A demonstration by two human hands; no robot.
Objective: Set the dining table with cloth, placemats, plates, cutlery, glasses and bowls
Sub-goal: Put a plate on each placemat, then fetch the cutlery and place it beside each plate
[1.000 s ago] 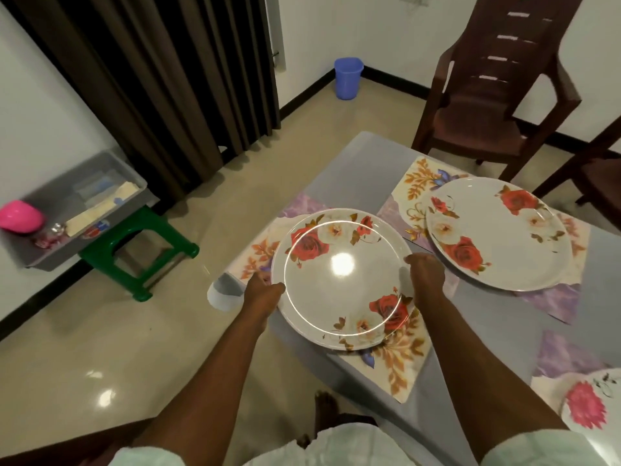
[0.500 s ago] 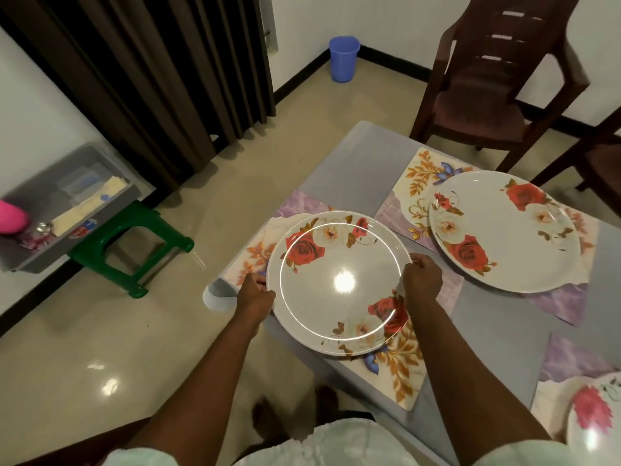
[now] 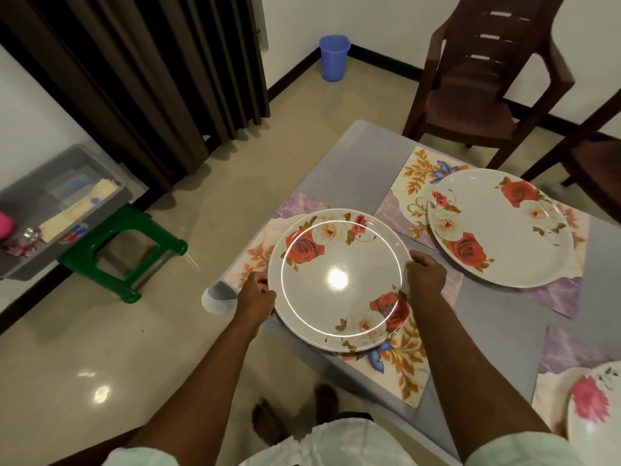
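A white plate with red roses lies over a floral placemat at the near left corner of the grey-clothed table. My left hand grips its left rim and my right hand grips its right rim. A second rose plate rests on another floral placemat further right. At the bottom right a third plate with a pink flower shows partly, on a placemat.
Two dark brown chairs stand behind the table. On the floor to the left sit a green stool, a grey tray of small items and a blue bin. Dark curtains hang along the left wall.
The plate held in both hands has come slightly lower onto the placemat; my hands keep the same hold on its rims. The view has shifted a little.
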